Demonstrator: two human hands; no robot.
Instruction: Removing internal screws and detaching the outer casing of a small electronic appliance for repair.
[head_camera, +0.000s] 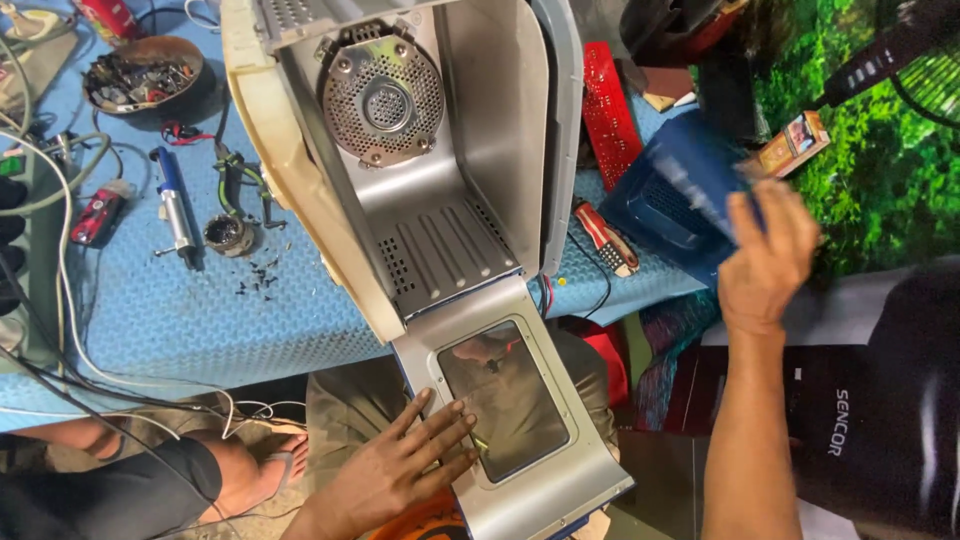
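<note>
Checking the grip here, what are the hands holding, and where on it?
The left hand lies flat on the open oven door, gripping nothing. The right hand is at a blurred blue cover; the exact hold cannot be told.

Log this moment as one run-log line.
left hand: flat on open oven door | right hand: raised, blurred, at blue cover | oven: tipped on blue mat

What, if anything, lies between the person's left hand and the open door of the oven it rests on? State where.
Nothing visible. The left hand lies flat, fingers spread, directly on the open door at the edge of its glass window. The right hand is apart, up beside a blue panel.
</note>
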